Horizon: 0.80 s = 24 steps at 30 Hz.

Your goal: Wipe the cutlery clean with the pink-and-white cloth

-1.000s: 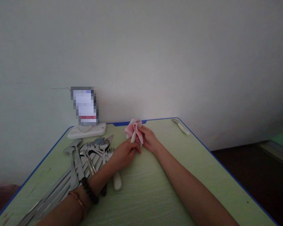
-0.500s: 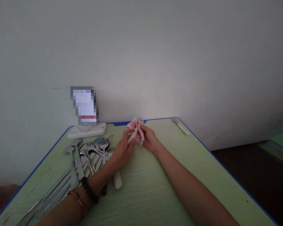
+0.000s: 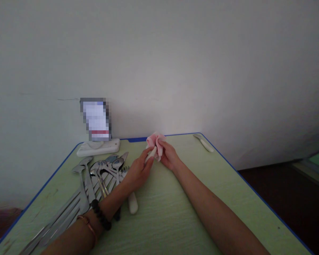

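Observation:
My left hand [image 3: 141, 169] is closed round the white handle of a fork [image 3: 151, 154], just above the table's far middle. A pink cloth [image 3: 156, 141] is bunched round the fork's head, which it hides now; the tines showed in the earlier picture. My right hand [image 3: 169, 154] is closed on the cloth from the right side, its thumb on top of the folds. Left of my left hand lies a pile of metal cutlery [image 3: 103, 177] with spoons, forks and knives, partly covered by my left forearm.
A white-handled utensil [image 3: 204, 143] lies alone near the far right corner of the green table [image 3: 175, 212], which has a blue edge. At the back left a phone with a blurred screen [image 3: 96, 118] stands on a white base [image 3: 98, 147]. A wall rises behind.
The pink cloth has shifted over the fork's tines, which no longer show. Both hands have stayed nearly in place, and the pile of cutlery has not moved.

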Tool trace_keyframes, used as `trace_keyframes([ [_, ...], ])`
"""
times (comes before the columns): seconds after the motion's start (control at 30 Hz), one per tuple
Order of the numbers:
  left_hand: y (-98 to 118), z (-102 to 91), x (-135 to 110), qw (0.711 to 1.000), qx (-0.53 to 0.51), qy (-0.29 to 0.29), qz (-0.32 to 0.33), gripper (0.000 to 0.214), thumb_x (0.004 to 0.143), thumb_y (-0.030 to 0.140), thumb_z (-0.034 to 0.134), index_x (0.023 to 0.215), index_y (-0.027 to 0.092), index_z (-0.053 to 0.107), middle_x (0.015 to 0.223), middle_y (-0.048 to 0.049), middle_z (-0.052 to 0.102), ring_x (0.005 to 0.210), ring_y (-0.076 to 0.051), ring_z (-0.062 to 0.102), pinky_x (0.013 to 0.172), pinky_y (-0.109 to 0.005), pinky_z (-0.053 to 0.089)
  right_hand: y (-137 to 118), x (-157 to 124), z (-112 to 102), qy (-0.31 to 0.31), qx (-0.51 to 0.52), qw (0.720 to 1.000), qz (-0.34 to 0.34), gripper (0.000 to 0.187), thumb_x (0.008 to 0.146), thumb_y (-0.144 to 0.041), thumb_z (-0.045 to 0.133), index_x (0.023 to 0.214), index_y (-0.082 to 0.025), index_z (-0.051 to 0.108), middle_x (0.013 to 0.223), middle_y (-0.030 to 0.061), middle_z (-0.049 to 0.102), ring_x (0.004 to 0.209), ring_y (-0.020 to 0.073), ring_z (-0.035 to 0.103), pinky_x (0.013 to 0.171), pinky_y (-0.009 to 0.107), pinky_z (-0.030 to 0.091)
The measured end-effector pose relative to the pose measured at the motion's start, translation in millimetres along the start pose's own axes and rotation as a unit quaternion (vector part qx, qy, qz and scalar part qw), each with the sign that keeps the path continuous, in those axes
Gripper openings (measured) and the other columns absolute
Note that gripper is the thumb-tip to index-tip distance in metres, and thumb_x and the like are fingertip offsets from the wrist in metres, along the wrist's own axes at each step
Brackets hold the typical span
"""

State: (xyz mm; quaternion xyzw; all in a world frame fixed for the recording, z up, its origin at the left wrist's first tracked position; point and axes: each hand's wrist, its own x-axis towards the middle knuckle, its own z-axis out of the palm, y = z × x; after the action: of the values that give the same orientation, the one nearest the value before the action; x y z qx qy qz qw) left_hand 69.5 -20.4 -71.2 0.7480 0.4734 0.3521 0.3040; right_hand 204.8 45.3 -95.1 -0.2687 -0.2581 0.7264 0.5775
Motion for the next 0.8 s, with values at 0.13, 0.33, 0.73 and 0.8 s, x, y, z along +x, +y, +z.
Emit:
trace_keyframes([
  [0.13,-1.2,0.0,0.2,1.000,0.004,-0.006,-0.002,0.044,0.090,0.032,0.035,0.130,0.013,0.040,0.102,-0.0101,0.065,0.088,-0.021,0.061,0.078,-0.032,0.044,-0.1,-0.5,0.7,-0.002,-0.013,1.000,-0.016,0.014,0.072,-0.023,0.066,0.081,-0.014,0.059,0.066,0.0006,0.066,0.054,0.0107,0.058,0.052,0.021,0.048],
  [0.33,-0.6,0.1,0.5,1.000,-0.003,-0.002,-0.005,0.043,0.090,0.032,0.034,0.128,0.013,0.041,0.095,-0.0084,0.065,0.082,-0.019,0.060,0.076,-0.031,0.044,1.0,1.8,-1.4,0.007,-0.012,1.000,-0.014,0.009,0.069,-0.013,0.061,0.077,-0.015,0.058,0.065,-0.0003,0.065,0.059,0.0106,0.059,0.058,0.021,0.049],
  [0.73,-1.9,0.3,0.6,1.000,0.001,-0.001,0.006,0.042,0.090,0.030,0.035,0.128,0.013,0.040,0.081,-0.0048,0.062,0.073,-0.018,0.058,0.070,-0.029,0.044,-0.2,-3.3,2.8,0.006,-0.033,0.999,-0.013,0.020,0.067,-0.022,0.072,0.080,-0.014,0.059,0.065,-0.0001,0.065,0.053,0.0090,0.056,0.049,0.020,0.045],
  [0.8,-2.1,0.5,0.4,1.000,0.000,-0.006,0.010,0.043,0.090,0.030,0.035,0.129,0.013,0.039,0.083,-0.0050,0.062,0.074,-0.018,0.058,0.070,-0.029,0.044,0.1,-2.9,3.6,0.014,-0.035,0.999,-0.016,0.021,0.068,-0.025,0.072,0.080,-0.015,0.059,0.065,-0.0006,0.065,0.052,0.0090,0.056,0.047,0.020,0.044],
])
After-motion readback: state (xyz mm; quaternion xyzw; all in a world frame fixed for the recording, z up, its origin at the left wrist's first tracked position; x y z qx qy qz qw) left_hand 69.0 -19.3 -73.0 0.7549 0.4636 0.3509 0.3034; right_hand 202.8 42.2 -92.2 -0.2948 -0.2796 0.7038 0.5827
